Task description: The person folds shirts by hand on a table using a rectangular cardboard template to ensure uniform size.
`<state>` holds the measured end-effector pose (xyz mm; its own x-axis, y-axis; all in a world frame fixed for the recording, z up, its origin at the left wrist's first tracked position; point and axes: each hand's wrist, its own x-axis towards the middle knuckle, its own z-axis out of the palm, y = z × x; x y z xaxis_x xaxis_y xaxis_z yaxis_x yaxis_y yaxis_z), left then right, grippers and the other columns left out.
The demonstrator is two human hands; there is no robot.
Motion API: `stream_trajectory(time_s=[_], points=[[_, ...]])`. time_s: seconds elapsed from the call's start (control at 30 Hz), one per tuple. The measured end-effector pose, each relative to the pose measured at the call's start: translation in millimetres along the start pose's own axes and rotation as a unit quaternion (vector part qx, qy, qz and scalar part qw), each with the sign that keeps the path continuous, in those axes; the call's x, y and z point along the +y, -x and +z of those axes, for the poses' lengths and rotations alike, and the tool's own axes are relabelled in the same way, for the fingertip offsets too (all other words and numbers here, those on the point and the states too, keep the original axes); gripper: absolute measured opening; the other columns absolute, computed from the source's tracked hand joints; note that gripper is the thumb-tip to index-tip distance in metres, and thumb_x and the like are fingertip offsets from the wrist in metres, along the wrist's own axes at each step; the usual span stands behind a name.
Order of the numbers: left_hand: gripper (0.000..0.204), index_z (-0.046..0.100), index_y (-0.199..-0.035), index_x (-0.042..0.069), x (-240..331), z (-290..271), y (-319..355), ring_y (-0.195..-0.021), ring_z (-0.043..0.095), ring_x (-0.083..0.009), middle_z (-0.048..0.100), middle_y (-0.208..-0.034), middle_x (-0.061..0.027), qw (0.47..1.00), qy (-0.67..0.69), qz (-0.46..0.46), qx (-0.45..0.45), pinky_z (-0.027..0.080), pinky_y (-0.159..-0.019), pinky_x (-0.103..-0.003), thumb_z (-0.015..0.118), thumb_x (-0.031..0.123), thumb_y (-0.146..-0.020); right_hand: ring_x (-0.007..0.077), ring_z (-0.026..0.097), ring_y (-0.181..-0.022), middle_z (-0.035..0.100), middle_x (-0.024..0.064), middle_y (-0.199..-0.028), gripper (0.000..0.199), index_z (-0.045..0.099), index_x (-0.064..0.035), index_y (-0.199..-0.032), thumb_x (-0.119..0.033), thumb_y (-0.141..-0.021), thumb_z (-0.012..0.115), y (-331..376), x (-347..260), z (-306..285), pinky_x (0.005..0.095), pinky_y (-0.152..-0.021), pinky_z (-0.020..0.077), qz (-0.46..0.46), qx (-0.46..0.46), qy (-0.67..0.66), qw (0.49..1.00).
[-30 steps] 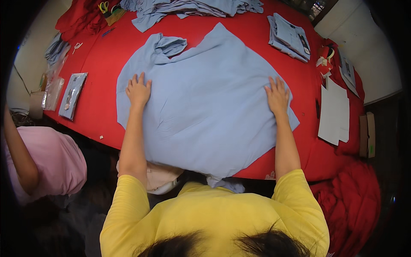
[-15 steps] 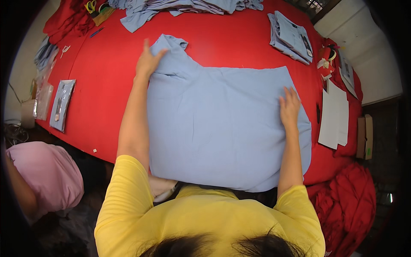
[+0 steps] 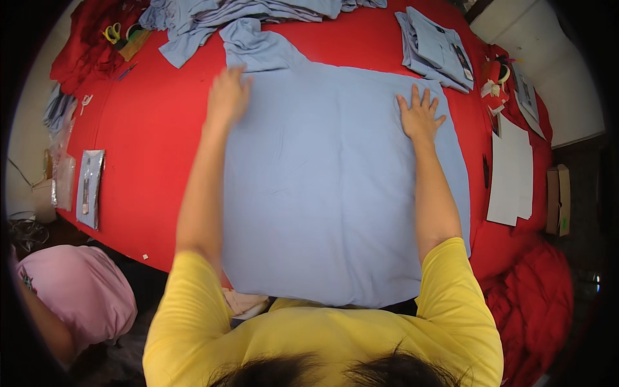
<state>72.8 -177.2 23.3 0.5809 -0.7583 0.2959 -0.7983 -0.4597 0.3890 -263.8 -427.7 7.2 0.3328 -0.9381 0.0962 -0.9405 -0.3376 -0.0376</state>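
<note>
Across the red-covered table [image 3: 155, 161], seen from the head camera, it's all about one blue garment [image 3: 322, 193] — spread wide right in front of the person in yellow, its near edge close to the person's body. And look at those hands! The right hand [image 3: 422, 117] rests palm down near the garment's upper right corner, fingers fanned well apart, pressing on cloth and gripping nothing I can see. The left hand [image 3: 229, 97] is at the upper left edge, just below a rumpled sleeve [image 3: 258, 48]; it's blurred, so whether those fingers pinch any fabric I can't tell.

How far along? The body lies broad and nearly flat, I'd judge, with only faint creases left; the sleeve is bunched, and no neat folded shape has been made of this one. Compare the folded blue stack [image 3: 438, 48] at the far right (tidy work, that).

Now the containers: over on the left, a see-through packet [image 3: 90, 190] has a folded blue piece inside. Behind it, loose plastic bags [image 3: 64, 174] — contents, if any, too unclear to call. Off the right end, a narrow cardboard box [image 3: 558, 200]; whatever it holds is hidden from here.
</note>
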Motion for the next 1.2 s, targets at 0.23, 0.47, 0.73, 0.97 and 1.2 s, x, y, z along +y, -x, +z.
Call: stream_trajectory(time_s=[0.23, 0.47, 0.73, 0.97, 1.2], points=[[0.049, 0.047, -0.136, 0.012, -38, -14, 97, -0.137, 0.032, -0.0284, 0.041, -0.145, -0.0095, 0.974, -0.202, -0.057, 0.089, 0.021, -0.112, -0.052, 0.047, 0.038, -0.095, 0.0336, 0.009, -0.145, 0.013, 0.0087, -0.158, 0.069, 0.020, -0.0267, -0.151, -0.063, -0.092, 0.028, -37, 24, -2, 0.0672, -0.108, 0.0031, -0.024, -0.033, -0.065, 0.997], [0.048, 0.049, -0.134, 0.010, 33, -82, 278, -0.131, 0.037, -0.0301, 0.041, -0.142, -0.0144, 0.985, 0.009, -0.155, 0.078, 0.029, -0.108, -0.048, 0.057, 0.029, -0.091, 0.0321, 0.016, -0.144, 0.021, 0.0100, -0.155, 0.057, 0.033, -0.0195, -0.147, -0.050, -0.098, 0.033, 141, 147, -31, 0.0638, -0.110, 0.0087, -0.088, 0.049, -0.058, 0.993], [0.055, 0.036, -0.144, 0.013, 14, -69, 354, -0.140, 0.026, -0.0285, 0.029, -0.152, -0.0088, 0.978, -0.204, 0.007, -0.043, 0.021, -0.112, -0.049, 0.048, 0.037, -0.096, 0.0320, 0.020, -0.142, 0.025, 0.0143, -0.153, 0.054, 0.035, -0.0104, -0.145, -0.039, -0.099, 0.038, 281, 278, 6, 0.0561, -0.112, 0.0136, 0.019, 0.055, -0.026, 0.998], [0.046, 0.058, -0.110, 0.004, 19, -60, 402, -0.103, 0.052, -0.0399, 0.057, -0.111, -0.0189, 0.961, -0.199, -0.154, 0.114, 0.042, -0.087, -0.048, 0.061, 0.044, -0.087, 0.0343, 0.025, -0.140, 0.030, 0.0157, -0.150, 0.051, 0.043, -0.0022, -0.137, -0.031, -0.096, 0.047, 338, 288, 7, 0.0560, -0.113, 0.0120, 0.010, 0.086, -0.037, 0.996], [0.022, 0.056, -0.100, 0.006, 15, -89, 383, -0.102, 0.053, -0.0352, 0.057, -0.105, -0.0132, 0.948, -0.178, -0.249, 0.089, 0.042, -0.086, -0.046, 0.063, 0.021, -0.086, 0.0305, 0.038, -0.131, 0.048, 0.0159, -0.135, 0.035, 0.055, -0.0006, -0.124, -0.017, -0.093, 0.051, 271, 263, -26, 0.0473, -0.109, 0.0272, -0.029, 0.140, -0.128, 0.981]])
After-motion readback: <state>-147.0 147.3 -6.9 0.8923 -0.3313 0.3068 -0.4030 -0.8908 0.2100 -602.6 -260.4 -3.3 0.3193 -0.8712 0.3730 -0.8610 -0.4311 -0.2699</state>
